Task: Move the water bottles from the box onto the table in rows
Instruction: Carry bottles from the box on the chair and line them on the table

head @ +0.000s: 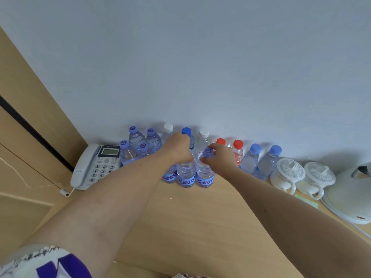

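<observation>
While both arms are reaching over the table, the left hand is gripping one bottle's top and the right hand is pinching another bottle's cap.

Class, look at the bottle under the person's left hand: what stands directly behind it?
Behind that bottle, a blue-capped bottle shows against the wall. The left hand covers most of its body.

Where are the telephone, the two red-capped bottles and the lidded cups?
telephone (96,165): head view, on its keypad.
red-capped bottles (238,144): head view, on the right one's cap.
lidded cups (287,169): head view, on the left cup's lid.
</observation>
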A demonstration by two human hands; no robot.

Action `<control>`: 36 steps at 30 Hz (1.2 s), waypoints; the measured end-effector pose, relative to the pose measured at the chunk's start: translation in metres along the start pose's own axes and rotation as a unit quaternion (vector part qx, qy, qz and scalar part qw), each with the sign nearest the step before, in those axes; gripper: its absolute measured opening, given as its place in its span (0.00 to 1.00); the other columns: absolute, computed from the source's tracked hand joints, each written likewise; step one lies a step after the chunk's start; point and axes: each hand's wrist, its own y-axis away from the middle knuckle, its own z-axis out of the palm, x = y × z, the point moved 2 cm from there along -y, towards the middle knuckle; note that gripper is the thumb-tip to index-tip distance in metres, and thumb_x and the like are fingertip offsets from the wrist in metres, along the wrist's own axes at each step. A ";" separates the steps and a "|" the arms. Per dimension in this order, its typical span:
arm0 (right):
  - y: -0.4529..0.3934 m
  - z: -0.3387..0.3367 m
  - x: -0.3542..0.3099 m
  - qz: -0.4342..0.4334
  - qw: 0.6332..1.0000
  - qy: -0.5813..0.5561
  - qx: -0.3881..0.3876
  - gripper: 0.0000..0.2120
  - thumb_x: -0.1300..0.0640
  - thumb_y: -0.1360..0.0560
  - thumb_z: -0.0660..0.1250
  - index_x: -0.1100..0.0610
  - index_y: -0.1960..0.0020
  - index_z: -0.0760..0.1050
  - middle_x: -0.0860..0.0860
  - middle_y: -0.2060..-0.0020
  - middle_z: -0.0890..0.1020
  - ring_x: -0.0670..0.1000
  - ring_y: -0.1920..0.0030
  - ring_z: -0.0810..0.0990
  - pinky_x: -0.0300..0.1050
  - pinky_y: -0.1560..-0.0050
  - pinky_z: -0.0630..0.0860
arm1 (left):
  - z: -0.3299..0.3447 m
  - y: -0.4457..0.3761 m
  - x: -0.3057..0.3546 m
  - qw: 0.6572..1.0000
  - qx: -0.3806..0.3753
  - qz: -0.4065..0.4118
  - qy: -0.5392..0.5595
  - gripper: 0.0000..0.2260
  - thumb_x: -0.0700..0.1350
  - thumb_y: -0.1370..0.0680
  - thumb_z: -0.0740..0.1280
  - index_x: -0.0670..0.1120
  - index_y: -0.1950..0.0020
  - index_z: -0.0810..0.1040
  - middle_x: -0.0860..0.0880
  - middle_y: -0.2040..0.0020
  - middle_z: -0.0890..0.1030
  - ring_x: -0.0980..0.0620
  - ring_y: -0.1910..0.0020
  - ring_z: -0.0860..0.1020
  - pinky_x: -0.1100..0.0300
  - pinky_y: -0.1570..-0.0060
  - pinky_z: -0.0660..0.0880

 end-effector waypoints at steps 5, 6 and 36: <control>0.002 0.001 0.000 -0.003 1.000 -0.011 0.007 0.14 0.54 0.32 0.77 0.56 0.48 0.81 0.48 0.62 0.81 0.50 0.59 0.80 0.39 0.61 0.70 | 0.000 0.003 0.001 0.999 0.027 -0.017 0.013 0.19 0.45 0.32 0.73 0.44 0.71 0.63 0.47 0.71 0.64 0.50 0.71 0.64 0.59 0.76 0.59; 0.001 0.000 0.000 -0.001 1.000 -0.015 0.007 0.14 0.54 0.32 0.77 0.56 0.48 0.81 0.48 0.62 0.81 0.50 0.59 0.79 0.39 0.62 0.69 | -0.001 0.004 0.002 0.999 0.030 -0.019 0.015 0.19 0.45 0.32 0.73 0.44 0.71 0.63 0.47 0.71 0.64 0.49 0.71 0.65 0.59 0.76 0.59; 0.019 -0.024 0.004 0.022 0.999 0.025 0.007 0.29 0.48 0.30 0.74 0.53 0.32 0.70 0.55 0.47 0.82 0.55 0.51 0.80 0.44 0.57 0.71 | -0.012 0.012 0.021 0.990 0.117 0.008 0.074 0.16 0.52 0.27 0.71 0.48 0.41 0.80 0.45 0.47 0.80 0.42 0.45 0.77 0.53 0.53 0.75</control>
